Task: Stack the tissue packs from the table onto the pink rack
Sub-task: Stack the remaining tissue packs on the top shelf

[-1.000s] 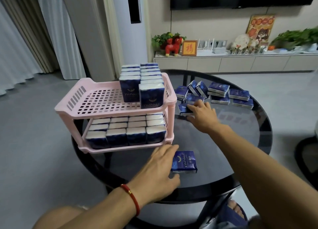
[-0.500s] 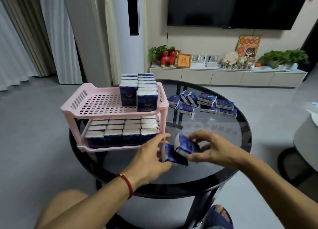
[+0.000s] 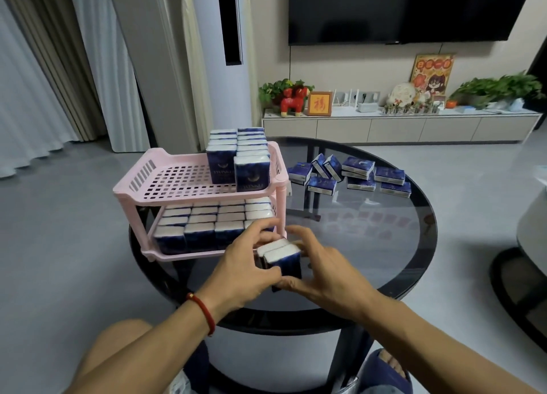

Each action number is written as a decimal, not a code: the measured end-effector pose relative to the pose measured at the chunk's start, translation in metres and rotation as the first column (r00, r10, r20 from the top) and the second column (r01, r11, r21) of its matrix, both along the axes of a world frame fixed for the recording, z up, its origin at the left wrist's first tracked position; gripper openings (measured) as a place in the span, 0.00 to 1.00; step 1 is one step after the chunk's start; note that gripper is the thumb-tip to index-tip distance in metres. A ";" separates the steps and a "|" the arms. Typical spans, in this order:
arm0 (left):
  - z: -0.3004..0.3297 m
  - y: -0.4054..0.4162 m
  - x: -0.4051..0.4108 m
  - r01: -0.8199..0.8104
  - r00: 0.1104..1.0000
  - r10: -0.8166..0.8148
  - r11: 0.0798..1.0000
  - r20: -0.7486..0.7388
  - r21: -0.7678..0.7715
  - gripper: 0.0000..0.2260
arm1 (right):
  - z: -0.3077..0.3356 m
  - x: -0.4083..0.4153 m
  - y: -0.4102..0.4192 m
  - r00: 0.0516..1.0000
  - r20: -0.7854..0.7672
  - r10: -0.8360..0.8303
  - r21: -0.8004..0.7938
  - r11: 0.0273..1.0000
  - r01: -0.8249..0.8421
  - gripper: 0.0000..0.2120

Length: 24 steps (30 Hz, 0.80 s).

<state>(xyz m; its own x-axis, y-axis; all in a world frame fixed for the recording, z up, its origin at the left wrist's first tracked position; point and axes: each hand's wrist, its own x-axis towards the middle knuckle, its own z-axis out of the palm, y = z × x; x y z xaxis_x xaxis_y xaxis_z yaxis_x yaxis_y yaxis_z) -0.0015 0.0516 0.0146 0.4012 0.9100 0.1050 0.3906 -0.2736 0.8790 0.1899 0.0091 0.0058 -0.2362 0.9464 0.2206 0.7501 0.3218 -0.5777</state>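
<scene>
Two tiers of the pink rack (image 3: 165, 186) already hold packs; more wait on the glass table (image 3: 384, 245). Half a second ago the left hand (image 3: 239, 272) and right hand (image 3: 322, 266) each held one; now both clamp the paired tissue packs (image 3: 282, 259) upright, ready for racking.

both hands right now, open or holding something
Left hand: fingers curled around two upright dark-blue tissue packs.
Right hand: grips the same pair from the other side.
</scene>
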 end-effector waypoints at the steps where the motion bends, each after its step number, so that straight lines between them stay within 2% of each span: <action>1: 0.000 0.001 -0.002 0.012 1.000 -0.012 1.000 -0.015 -0.008 0.37 | 0.001 0.001 0.001 0.999 -0.013 0.029 -0.029 0.999 -0.030 0.36; 5: -0.002 0.000 -0.009 0.027 0.998 -0.030 0.999 -0.064 -0.044 0.37 | -0.003 0.004 0.005 0.992 -0.112 0.055 -0.053 0.997 -0.061 0.27; 9: -0.002 -0.006 -0.015 0.007 0.996 -0.007 1.000 -0.091 -0.001 0.25 | -0.002 0.003 0.009 0.986 -0.161 0.052 -0.041 0.997 -0.060 0.25; 12: 0.011 -0.012 -0.025 0.000 0.997 0.004 0.998 -0.071 0.062 0.20 | 0.009 0.000 0.010 0.972 -0.218 0.089 -0.032 0.995 -0.098 0.25; 16: 0.044 -0.018 -0.054 -0.017 0.999 0.021 0.991 -0.027 0.136 0.22 | 0.038 -0.005 0.010 0.920 -0.370 0.128 -0.019 0.989 -0.145 0.23; 19: 0.080 -0.017 -0.078 -0.029 1.000 0.027 0.989 0.016 0.145 0.23 | 0.057 -0.007 0.012 0.825 -0.553 0.114 0.022 0.992 -0.122 0.18; 24: 0.135 0.011 -0.097 -0.133 0.991 0.136 0.948 0.010 0.291 0.26 | 0.066 -0.008 0.017 0.792 -0.605 0.087 0.100 0.994 -0.034 0.08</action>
